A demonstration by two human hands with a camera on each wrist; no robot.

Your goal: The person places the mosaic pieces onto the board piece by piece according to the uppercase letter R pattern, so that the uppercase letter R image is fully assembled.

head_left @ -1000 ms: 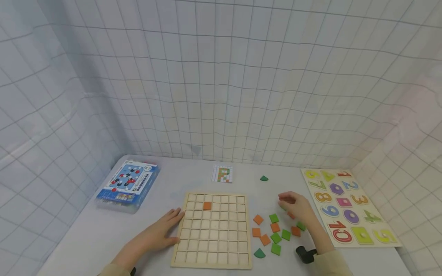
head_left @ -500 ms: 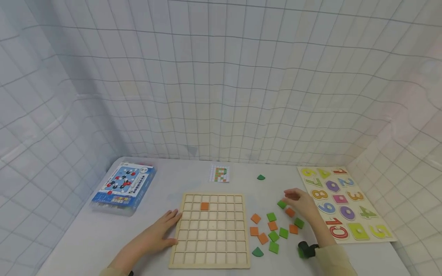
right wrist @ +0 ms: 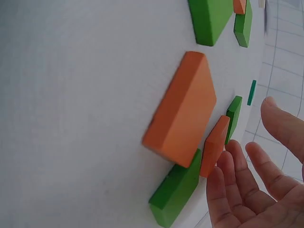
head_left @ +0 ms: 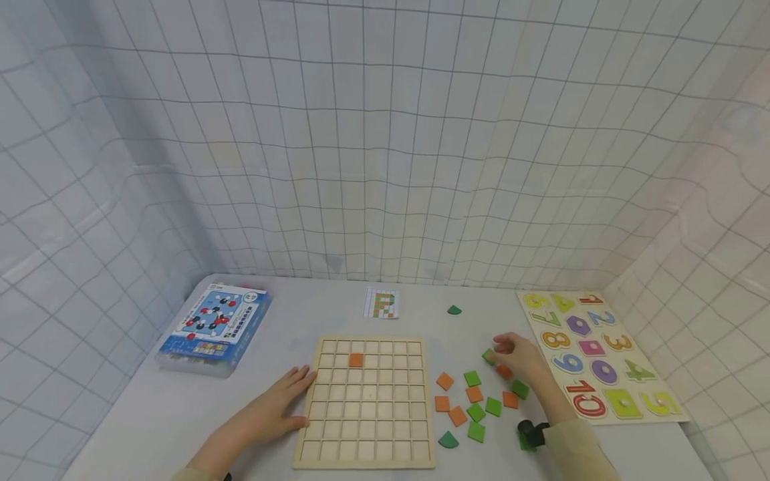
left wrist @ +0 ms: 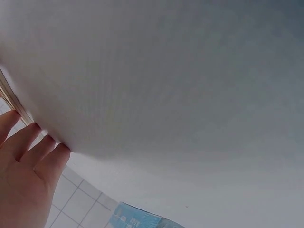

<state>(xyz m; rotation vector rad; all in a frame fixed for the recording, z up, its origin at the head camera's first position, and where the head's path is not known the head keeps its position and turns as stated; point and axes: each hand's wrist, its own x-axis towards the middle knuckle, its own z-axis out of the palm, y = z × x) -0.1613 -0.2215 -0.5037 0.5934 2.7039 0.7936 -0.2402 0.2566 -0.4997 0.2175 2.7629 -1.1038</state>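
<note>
- Touching left edge of board [head_left: 369, 409] with relaxed left hand [head_left: 283, 406]; could skew it by leaning.
- Holding right hand [head_left: 525, 361] unclenched, grasping nothing, by green tile [head_left: 486, 355] right of board; could knock neighbouring orange tile [head_left: 502, 372] from cramped spacing.

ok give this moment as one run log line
left hand: touching grid board; right hand: by green tile, contact unclear; grid board: one orange tile
</note>
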